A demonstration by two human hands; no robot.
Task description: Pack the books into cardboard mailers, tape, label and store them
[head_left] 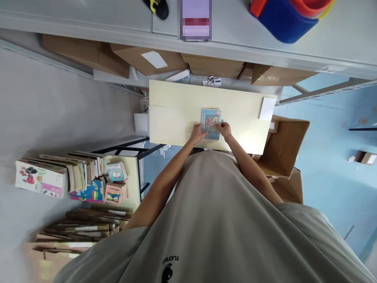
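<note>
A small blue book with a colourful picture on its cover lies near the middle of the pale yellow table. At the book's lower left edge is my left hand, closed on it with the thumb over the cover. On the opposite side, my right hand pinches the right edge, fingertips together. The undersides of the fingers are hidden. A white pad-like block rests at the table's right end.
Cardboard boxes line the shelf beyond the table, under a grey ledge with a phone and a blue-red bin. Open cartons stand right. Stacked books and flattened cardboard are at left.
</note>
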